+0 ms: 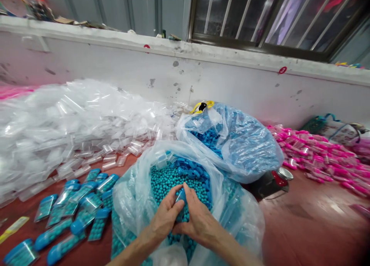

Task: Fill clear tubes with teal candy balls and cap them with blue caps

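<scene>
My left hand point(167, 211) and my right hand point(197, 214) meet over an open plastic bag point(131, 189) of teal beads point(163, 181). Between them they grip a small clear container with a blue cap point(180, 196); my fingers cover most of it. Loose blue caps point(193, 169) lie on the beads at the back of the bag, beside a few clear pieces. To the left, several filled containers point(82, 204) with blue caps and teal beads lie scattered on the red surface.
Behind on the left rises a large heap of clear empty containers point(86, 119). A second bag point(248, 143) holds blue caps. A dark object with a silver lid point(285, 173) stands right of it. Pink items point(318, 154) are piled at right, and a white wall point(231, 81) runs behind.
</scene>
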`<state>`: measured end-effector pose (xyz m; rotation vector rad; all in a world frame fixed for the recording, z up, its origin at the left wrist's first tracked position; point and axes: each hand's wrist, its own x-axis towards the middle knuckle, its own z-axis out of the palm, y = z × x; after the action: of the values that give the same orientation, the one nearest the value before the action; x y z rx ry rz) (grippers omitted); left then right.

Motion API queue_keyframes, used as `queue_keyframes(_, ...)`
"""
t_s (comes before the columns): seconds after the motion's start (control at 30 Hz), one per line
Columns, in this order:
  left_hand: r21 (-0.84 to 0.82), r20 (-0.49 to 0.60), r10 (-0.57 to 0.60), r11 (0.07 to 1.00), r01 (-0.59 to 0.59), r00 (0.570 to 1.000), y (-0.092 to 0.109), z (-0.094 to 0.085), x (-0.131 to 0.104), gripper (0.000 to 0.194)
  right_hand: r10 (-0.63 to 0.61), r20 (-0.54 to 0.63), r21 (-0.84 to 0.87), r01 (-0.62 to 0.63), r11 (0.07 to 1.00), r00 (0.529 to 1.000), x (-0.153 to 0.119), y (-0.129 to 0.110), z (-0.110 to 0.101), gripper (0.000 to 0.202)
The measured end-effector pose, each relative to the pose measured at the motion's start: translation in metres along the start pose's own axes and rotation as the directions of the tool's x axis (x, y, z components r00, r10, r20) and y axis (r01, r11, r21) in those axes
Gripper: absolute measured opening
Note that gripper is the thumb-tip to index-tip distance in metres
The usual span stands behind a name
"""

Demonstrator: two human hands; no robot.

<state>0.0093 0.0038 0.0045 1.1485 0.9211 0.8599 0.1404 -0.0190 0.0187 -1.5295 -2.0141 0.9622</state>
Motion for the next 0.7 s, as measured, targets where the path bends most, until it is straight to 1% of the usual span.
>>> queue_keyframes(0.1,-0.058,0.014,0.031,0.998,-0.030,0.999,0.000,0.002,-0.001,0.042,-0.024,-0.084,-0.030,0.022,0.999,0.996,0.000,-0.002,0.007,0.086)
queue_keyframes(0.17,-0.093,0.014,0.019,0.996,-0.018,1.000,0.001,0.004,-0.002,0.037,-0.072,-0.170,-0.043,0.065,0.997,0.983,0.000,-0.003,0.013,0.073)
queue_keyframes(0.23,-0.116,-0.009,-0.014,0.993,0.013,1.000,0.001,0.006,-0.003,0.034,-0.108,-0.256,-0.057,0.097,0.994,0.961,0.000,-0.002,0.020,0.067)
queue_keyframes(0.33,-0.086,-0.077,-0.068,0.994,0.062,0.995,0.001,0.009,-0.002,0.030,-0.134,-0.333,-0.077,0.115,0.990,0.933,0.000,0.002,0.031,0.068)
queue_keyframes(0.43,0.035,-0.151,-0.042,0.998,0.047,0.988,-0.001,0.012,0.000,0.023,-0.129,-0.362,-0.061,0.115,0.991,0.923,-0.001,0.007,0.040,0.073)
queue_keyframes(0.5,0.129,-0.166,0.002,0.991,0.019,0.986,-0.002,0.011,0.001,0.020,-0.109,-0.344,-0.036,0.103,0.994,0.932,-0.001,0.009,0.041,0.076)
queue_keyframes(0.57,0.228,-0.154,0.046,0.974,-0.010,0.987,-0.001,0.006,0.000,0.019,-0.105,-0.259,-0.024,0.103,0.994,0.960,0.000,0.009,0.037,0.080)
queue_keyframes(0.63,0.357,-0.141,0.092,0.933,-0.037,0.986,0.004,-0.007,-0.005,0.022,-0.137,-0.116,-0.026,0.135,0.990,0.984,0.002,0.009,0.029,0.086)
queue_keyframes(0.7,0.520,-0.170,0.140,0.853,-0.032,0.975,0.013,-0.032,-0.013,0.029,-0.188,0.018,-0.063,0.189,0.980,0.982,0.008,0.010,0.020,0.084)
